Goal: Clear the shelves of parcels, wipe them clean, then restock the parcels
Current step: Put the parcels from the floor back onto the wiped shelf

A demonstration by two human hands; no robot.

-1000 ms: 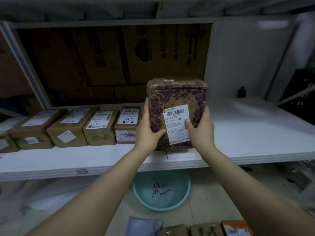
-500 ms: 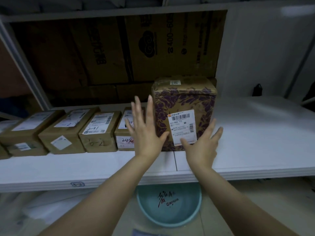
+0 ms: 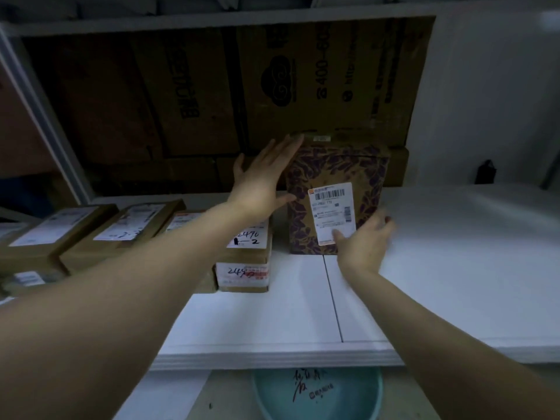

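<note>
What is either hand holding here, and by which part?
Nothing is gripped. Both open hands, left hand and right hand, rest against the purple-patterned parcel standing on the shelf.

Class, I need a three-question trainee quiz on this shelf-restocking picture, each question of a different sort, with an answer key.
1. True or false: the purple-patterned parcel stands upright on the white shelf.
2. Which hand lies against the parcel's upper left edge? A) left hand B) right hand C) neither
3. Fill in: below the shelf sits a light blue ____ with handwriting inside.

Key
1. True.
2. A. The left hand is flat and open against that edge; the right hand, fingers spread, is at the shipping label low on the front.
3. Basin.
</note>
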